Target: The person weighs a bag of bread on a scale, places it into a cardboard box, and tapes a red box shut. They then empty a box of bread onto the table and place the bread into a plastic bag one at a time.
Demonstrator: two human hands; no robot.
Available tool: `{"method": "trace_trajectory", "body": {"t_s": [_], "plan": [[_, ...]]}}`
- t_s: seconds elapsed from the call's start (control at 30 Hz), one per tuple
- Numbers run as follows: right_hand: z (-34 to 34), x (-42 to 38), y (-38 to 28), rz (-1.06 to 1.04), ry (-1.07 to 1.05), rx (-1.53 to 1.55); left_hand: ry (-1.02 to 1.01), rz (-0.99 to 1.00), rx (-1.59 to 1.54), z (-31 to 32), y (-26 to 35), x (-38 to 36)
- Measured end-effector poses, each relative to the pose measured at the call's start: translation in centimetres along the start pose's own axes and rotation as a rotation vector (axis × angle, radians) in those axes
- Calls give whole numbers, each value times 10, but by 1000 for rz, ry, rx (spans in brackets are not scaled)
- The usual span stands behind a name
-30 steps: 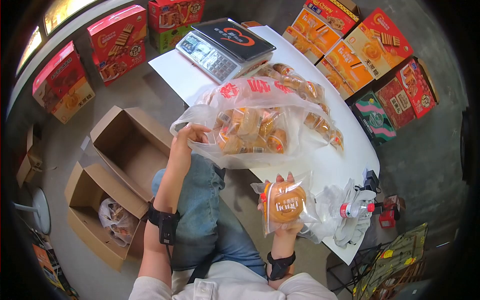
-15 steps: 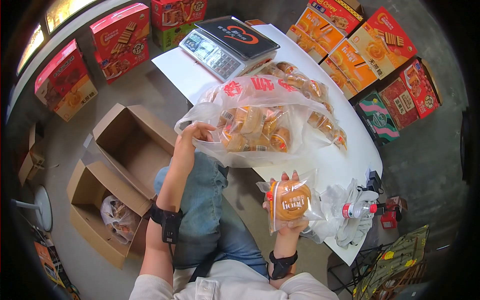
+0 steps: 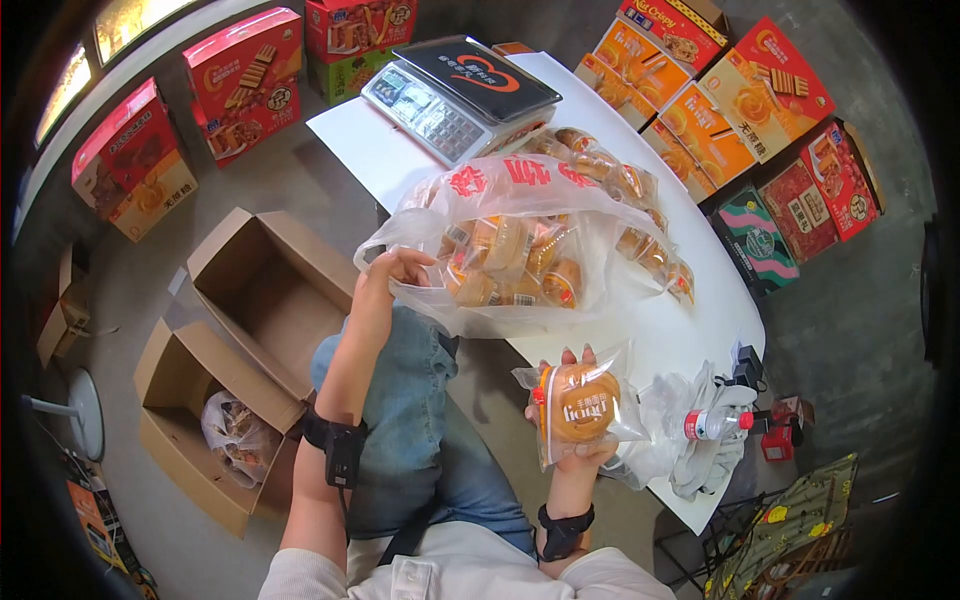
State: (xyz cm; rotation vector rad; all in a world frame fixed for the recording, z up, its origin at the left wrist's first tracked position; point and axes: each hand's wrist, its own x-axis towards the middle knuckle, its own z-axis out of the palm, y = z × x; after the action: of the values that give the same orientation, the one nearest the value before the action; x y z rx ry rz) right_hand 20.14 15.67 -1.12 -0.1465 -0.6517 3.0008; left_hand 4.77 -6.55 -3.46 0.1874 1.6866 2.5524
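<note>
My left hand (image 3: 392, 272) grips the rim of a clear plastic bag (image 3: 520, 245) with red print, full of several wrapped pastries, resting on the edge of the white table (image 3: 660, 330). My right hand (image 3: 575, 450) holds up a single wrapped round pastry (image 3: 578, 402) in a clear packet, just below the bag and at the table's near edge. More wrapped pastries (image 3: 640, 215) lie loose on the table behind the bag. A digital scale (image 3: 455, 92) stands at the table's far end.
Two open cardboard boxes (image 3: 262, 290) (image 3: 190, 430) sit on the floor at left, the nearer one holding a bag. Red and orange snack cartons (image 3: 735, 100) line the floor at right and back left (image 3: 235, 85). A water bottle (image 3: 715, 422) and crumpled plastic lie at the table's near right corner.
Hardly anything differs: both hands and the bag sit slightly right and lower in view, mostly from a small camera shift. Both grips are unchanged.
</note>
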Motion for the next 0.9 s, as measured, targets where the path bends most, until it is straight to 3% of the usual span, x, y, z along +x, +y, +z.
{"method": "trace_trajectory", "body": {"t_s": [0.07, 0.1, 0.17, 0.7, 0.8, 0.9], "plan": [[-5, 3, 1, -149, -281, -521, -2, 5, -6, 1, 1, 0], [-4, 2, 1, -150, -284, -521, 5, 4, -11, 2, 2, 0], [1, 0, 0, -1, -64, -54, 15, 2, -17, 1, 2, -2], [-2, 0, -1, 23, -53, 22, -6, 21, -28, 2, -1, 0], [0, -1, 1, -4, -99, -110, -5, 8, -40, 1, 0, -2], [4, -2, 2, 30, 17, -28, -9, -1, -44, 1, -1, -1]]}}
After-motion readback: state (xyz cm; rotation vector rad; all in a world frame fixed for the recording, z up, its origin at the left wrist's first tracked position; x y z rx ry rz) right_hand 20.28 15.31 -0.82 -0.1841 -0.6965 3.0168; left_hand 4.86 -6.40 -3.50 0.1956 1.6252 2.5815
